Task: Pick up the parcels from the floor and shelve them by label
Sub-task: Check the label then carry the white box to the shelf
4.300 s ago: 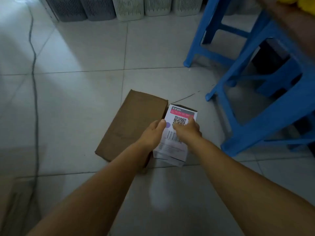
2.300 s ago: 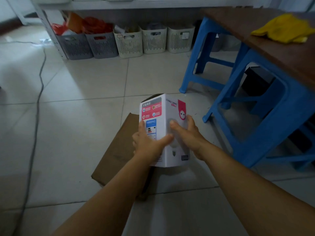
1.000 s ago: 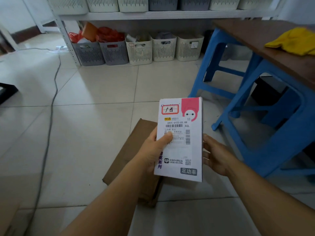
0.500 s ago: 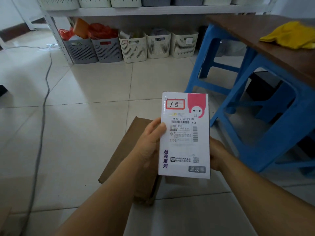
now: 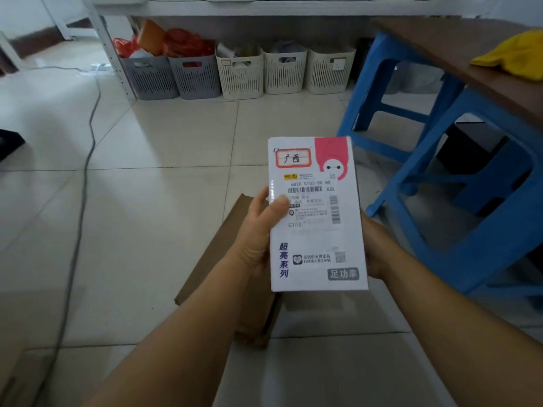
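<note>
I hold a white box parcel [image 5: 317, 230] upright in front of me, its label side facing me, with a red-framed handwritten label at the top left and a pink cartoon figure at the top right. My left hand [image 5: 260, 230] grips its left edge, thumb over the shipping label. My right hand [image 5: 374, 248] supports it from behind on the right, mostly hidden. A brown cardboard parcel [image 5: 226, 254] lies flat on the tiled floor below my left hand. The white shelf [image 5: 264, 7] stands ahead.
Grey baskets [image 5: 173, 74] and cream baskets [image 5: 285, 70] line the floor under the shelf. Blue plastic stools [image 5: 458, 201] stand at the right under a brown tabletop [image 5: 470, 66] with a yellow cloth [image 5: 517, 54]. A grey cable [image 5: 85, 177] runs along the floor at left.
The parcel was lifted off the floor and turned until its label side faces me. Over the last second it has stayed nearly still, and my right hand has closed in behind it.
</note>
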A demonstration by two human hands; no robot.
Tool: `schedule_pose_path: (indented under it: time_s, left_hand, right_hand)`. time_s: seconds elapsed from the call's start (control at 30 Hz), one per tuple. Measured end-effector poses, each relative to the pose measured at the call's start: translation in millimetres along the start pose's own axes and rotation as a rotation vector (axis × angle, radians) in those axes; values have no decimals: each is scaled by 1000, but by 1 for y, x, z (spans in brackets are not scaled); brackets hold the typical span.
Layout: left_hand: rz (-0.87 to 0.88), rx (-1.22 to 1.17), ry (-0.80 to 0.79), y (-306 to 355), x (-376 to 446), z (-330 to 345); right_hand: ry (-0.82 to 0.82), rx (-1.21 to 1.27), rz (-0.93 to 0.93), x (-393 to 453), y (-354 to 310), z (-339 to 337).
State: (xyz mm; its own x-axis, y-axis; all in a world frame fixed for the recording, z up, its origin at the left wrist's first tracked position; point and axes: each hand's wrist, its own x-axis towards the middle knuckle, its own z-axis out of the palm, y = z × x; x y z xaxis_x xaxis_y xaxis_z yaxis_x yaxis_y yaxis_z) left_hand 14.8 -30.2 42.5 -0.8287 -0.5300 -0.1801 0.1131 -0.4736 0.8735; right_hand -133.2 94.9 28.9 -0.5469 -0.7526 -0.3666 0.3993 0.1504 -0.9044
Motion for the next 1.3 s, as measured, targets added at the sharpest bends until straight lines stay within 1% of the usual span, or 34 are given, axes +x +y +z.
schedule_pose_path:
  time_s: [0.1, 0.2, 0.27, 0.37, 0.43, 0.63, 0.8, 0.93, 1.03, 1.1, 1.17, 1.3]
  left_hand:
    - [73, 76, 57, 6, 3, -5]
    - [112, 37, 85, 16, 2, -5]
    - [137, -7, 85, 22, 0, 0]
    - [144, -107, 68, 32, -6, 10]
    - [159, -124, 50, 38, -6, 13]
    - [186, -82, 61, 51, 2, 14]
    - [174, -108, 42, 51, 5, 15]
    - [73, -153, 64, 43, 10, 13]
    - [-107, -254, 38, 45, 13, 18]
    - [-197, -292, 17, 47, 15, 20]
    - [-236, -283, 45, 49, 17, 22]
    - [-237, -268, 104, 60, 5, 32]
  right_hand:
    - [-155, 80, -85, -3, -14, 6]
    - [-326, 127, -139, -7, -27, 12]
    - [-365, 125, -139, -9, -32, 18]
    - [-321, 132, -146, -12, -35, 27]
    - [-296, 134, -159, -12, -39, 30]
    - [-342, 143, -270, -14, -57, 32]
    - [-365, 135, -286, -12, -58, 32]
    - [-353, 157, -264, -4, -49, 27]
    - [-327, 208, -165, 2, -44, 24]
    - [-299, 237, -117, 6, -42, 22]
    - [-266, 261, -83, 4, -42, 21]
    - [-218, 337, -18, -10, -51, 24]
